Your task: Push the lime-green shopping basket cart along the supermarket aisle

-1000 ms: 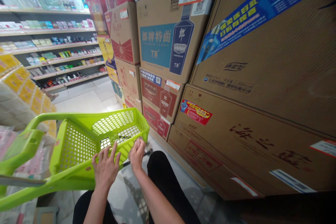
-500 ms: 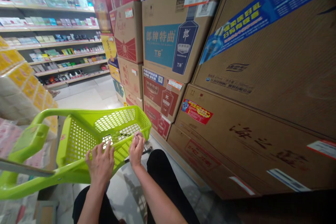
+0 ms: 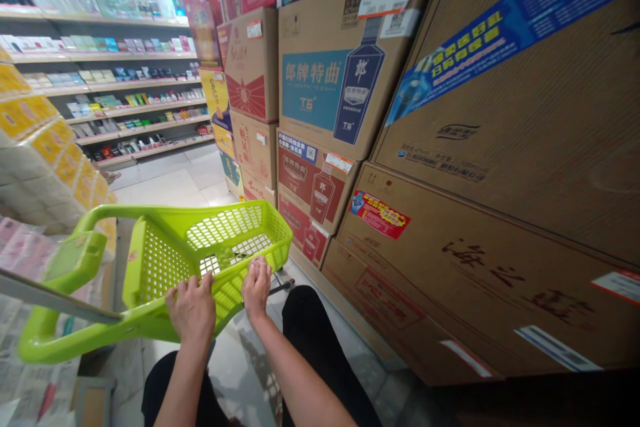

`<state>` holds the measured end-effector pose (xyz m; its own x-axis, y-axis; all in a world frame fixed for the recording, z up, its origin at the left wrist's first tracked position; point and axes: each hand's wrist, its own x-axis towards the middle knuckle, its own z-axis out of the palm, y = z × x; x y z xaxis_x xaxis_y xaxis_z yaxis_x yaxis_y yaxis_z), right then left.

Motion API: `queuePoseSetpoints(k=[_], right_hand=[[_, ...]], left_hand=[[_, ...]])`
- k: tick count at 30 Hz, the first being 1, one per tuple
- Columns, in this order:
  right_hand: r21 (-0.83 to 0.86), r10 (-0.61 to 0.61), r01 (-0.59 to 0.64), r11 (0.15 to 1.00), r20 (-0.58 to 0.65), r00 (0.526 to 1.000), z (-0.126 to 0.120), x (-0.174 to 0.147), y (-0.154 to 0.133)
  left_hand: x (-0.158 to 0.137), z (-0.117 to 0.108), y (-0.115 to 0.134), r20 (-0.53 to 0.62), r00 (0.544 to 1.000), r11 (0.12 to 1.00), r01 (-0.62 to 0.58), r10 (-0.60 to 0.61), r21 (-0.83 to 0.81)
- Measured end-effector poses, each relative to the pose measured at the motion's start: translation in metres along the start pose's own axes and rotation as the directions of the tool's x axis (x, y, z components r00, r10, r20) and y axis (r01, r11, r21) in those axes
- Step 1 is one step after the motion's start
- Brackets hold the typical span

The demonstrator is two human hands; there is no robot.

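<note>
A lime-green plastic shopping cart (image 3: 150, 327) stands in front of me, turned sideways, with its handle end to the left. My left hand (image 3: 193, 307) is closed over the near side rim, fingertips hooked on the edge. Farther along that rim, toward the narrow end, my right hand (image 3: 257, 287) is closed too, its fingers curled over the edge. Bright floor shows through the perforated walls and bottom of the basket. A flat grey bar (image 3: 60, 297) crosses the handle end at the left.
Stacked cardboard cartons (image 3: 325, 73) rise close on the right, with larger brown cartons (image 3: 490, 260) nearest me. Yellow-and-white wrapped packs (image 3: 45, 140) are piled on the left. Shelves of small boxed goods (image 3: 125, 83) line the back, beyond a tiled floor (image 3: 165, 180). My knees are below the cart.
My left hand's spread fingers have closed down onto the cart's rim. The cart's handle end has shifted to the right, while the right hand stays on the rim. The view has shifted slightly.
</note>
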<state>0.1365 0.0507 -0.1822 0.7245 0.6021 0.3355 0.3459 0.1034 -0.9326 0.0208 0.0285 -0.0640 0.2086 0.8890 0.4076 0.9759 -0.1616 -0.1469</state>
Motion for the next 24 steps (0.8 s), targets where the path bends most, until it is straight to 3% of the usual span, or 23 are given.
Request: queuePoseSetpoints(k=[5,12,17,24], right_hand=[[-0.058,0.129,-0.129,0.99,0.0,0.992,0.001,-0.007,0.012],[-0.007,0.019,-0.019,1.0,-0.048,0.999,0.0,0.0,-0.007],[-0.062,0.138,-0.137,0.989,0.019,0.99,0.002,-0.016,0.012],[-0.018,0.036,-0.034,0.999,0.065,0.997,-0.002,-0.008,-0.022]], left_hand=[[-0.002,-0.005,0.011,-0.014,1.0,1.0,-0.002,0.002,0.002],[-0.004,-0.006,0.018,-0.02,0.999,0.994,0.024,-0.026,-0.104],[-0.016,-0.016,0.001,-0.081,0.993,0.994,0.08,-0.086,-0.069],[-0.013,-0.016,-0.029,0.026,1.0,1.0,0.003,-0.003,-0.002]])
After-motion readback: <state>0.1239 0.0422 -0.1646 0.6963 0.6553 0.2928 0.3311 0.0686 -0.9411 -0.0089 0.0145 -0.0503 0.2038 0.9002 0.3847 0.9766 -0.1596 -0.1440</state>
